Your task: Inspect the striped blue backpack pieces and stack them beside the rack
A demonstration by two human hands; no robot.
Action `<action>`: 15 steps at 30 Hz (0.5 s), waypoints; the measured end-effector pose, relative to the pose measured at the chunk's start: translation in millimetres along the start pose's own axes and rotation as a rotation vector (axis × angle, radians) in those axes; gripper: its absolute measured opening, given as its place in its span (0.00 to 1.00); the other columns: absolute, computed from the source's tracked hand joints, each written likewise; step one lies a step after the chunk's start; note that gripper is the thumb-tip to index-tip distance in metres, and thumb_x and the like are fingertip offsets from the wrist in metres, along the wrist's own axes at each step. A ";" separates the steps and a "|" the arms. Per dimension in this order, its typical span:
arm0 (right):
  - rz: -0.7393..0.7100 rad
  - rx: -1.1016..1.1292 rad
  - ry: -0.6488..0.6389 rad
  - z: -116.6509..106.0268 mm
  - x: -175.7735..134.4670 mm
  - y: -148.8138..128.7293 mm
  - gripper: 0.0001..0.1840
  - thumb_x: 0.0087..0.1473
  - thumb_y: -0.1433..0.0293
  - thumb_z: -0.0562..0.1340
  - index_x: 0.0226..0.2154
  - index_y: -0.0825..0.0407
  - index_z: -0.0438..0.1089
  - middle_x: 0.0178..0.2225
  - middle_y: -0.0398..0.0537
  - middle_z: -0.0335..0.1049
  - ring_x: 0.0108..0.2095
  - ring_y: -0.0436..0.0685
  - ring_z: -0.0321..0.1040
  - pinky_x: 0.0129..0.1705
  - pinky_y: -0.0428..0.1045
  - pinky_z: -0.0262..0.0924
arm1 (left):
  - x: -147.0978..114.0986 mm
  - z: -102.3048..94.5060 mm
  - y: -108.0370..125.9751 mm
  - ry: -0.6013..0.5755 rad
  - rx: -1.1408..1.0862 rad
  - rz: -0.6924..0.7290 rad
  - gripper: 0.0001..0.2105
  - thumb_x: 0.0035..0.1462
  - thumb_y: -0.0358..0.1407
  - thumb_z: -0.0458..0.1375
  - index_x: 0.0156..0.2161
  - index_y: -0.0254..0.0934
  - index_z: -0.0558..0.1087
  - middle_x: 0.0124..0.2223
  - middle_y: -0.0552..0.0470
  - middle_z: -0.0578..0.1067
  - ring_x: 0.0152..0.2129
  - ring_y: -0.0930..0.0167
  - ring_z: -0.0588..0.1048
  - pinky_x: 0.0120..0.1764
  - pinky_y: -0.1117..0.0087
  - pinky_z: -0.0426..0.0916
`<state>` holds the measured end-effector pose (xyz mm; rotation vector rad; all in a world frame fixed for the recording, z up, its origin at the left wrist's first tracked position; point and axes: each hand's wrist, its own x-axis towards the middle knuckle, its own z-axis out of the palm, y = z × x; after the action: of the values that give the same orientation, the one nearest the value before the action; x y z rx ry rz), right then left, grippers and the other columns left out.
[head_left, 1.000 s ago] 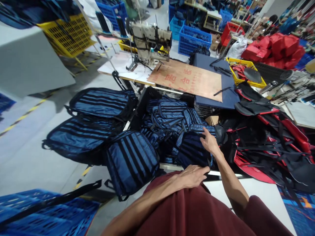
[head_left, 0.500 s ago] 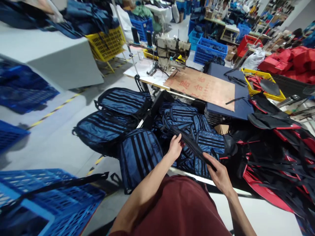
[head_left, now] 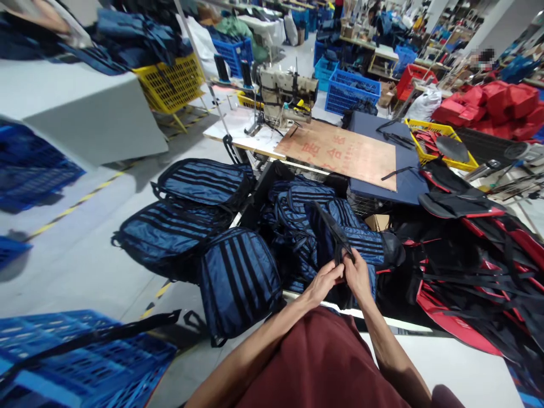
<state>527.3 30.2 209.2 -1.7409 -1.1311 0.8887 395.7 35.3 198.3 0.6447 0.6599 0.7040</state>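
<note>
Left hand (head_left: pixel 325 282) and right hand (head_left: pixel 357 276) are now meeting, no longer spread, both pinching the dark piece (head_left: pixel 323 232) by its near end; long axis slanting forward-left, neither hand sitting clearly nearer.

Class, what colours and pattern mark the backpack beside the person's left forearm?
Blue with black stripes; the backpack shows best in the head view.
</note>
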 end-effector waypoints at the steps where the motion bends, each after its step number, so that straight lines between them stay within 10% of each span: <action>1: 0.007 -0.029 0.078 1.3 6.9 3.9 0.29 0.70 0.43 0.56 0.47 0.48 0.79 0.37 0.48 0.80 0.37 0.64 0.75 0.42 0.54 0.71 | -1.7 1.6 3.1 0.029 -0.007 0.006 0.25 0.57 0.58 0.72 0.41 0.37 0.76 0.39 0.50 0.80 0.42 0.64 0.81 0.56 0.58 0.72; 5: -0.045 -0.206 0.478 -34.7 55.9 32.3 0.36 0.67 0.38 0.54 0.43 0.52 0.77 0.38 0.57 0.80 0.39 0.67 0.73 0.46 0.57 0.68 | -22.0 -23.9 51.6 0.136 -0.004 0.042 0.25 0.58 0.59 0.68 0.34 0.39 0.69 0.25 0.59 0.71 0.20 0.71 0.75 0.37 0.64 0.75; 9: -0.040 -0.460 0.716 -121.5 116.5 58.0 0.42 0.62 0.27 0.46 0.30 0.47 0.66 0.28 0.56 0.70 0.32 0.65 0.66 0.41 0.59 0.63 | -90.9 -127.1 155.2 0.516 0.474 0.119 0.20 0.49 0.49 0.75 0.33 0.41 0.70 0.18 0.63 0.65 0.13 0.75 0.62 0.19 0.75 0.55; 12: -0.073 -0.495 0.661 -156.9 141.6 58.5 0.45 0.58 0.23 0.42 0.26 0.45 0.61 0.23 0.48 0.63 0.28 0.60 0.58 0.39 0.58 0.60 | -160.9 -212.7 223.4 0.882 0.641 0.186 0.18 0.46 0.42 0.74 0.27 0.41 0.67 0.16 0.62 0.65 0.14 0.76 0.61 0.18 0.78 0.51; 15: -0.133 -0.384 0.385 -130.9 147.7 39.0 0.48 0.55 0.21 0.48 0.29 0.48 0.68 0.27 0.51 0.69 0.32 0.61 0.63 0.41 0.56 0.61 | -207.5 -255.7 250.1 1.091 0.608 0.362 0.18 0.47 0.43 0.74 0.27 0.40 0.68 0.16 0.62 0.65 0.14 0.76 0.60 0.17 0.78 0.52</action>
<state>705.4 123.8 207.2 -2.0064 -1.1881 0.2429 -2.3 106.1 285.1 0.9333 1.8401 1.2137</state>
